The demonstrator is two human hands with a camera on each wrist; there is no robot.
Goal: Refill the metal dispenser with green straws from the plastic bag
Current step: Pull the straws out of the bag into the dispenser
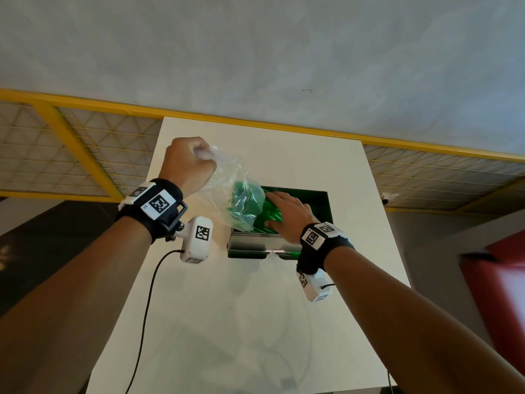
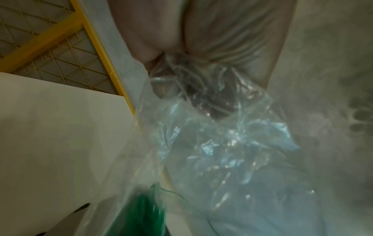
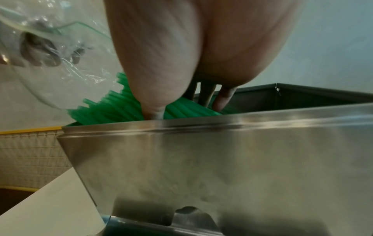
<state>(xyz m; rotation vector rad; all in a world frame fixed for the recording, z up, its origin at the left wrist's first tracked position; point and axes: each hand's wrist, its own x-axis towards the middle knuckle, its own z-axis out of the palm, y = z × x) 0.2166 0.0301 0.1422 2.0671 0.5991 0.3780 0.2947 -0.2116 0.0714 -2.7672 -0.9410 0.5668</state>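
My left hand (image 1: 196, 159) is raised over the white table and grips the bunched end of the clear plastic bag (image 1: 224, 183). The bag hangs tilted, its mouth over the left end of the metal dispenser (image 1: 255, 243). Green straws (image 1: 245, 206) slope out of the bag into the open top of the dispenser. My right hand (image 1: 274, 207) lies palm down on those straws, fingers straight. In the right wrist view the thumb and fingers (image 3: 222, 100) touch the green straws (image 3: 113, 108) just behind the dispenser's steel front wall (image 3: 222, 159). The left wrist view shows the crumpled bag (image 2: 222, 143) in my fist.
The dispenser stands on a white table (image 1: 255, 336) whose far edge meets a yellow-framed mesh fence (image 1: 85, 143). A red object (image 1: 508, 294) sits off the table's right side. A black cable (image 1: 147, 308) hangs from the left wrist camera across the table's left edge.
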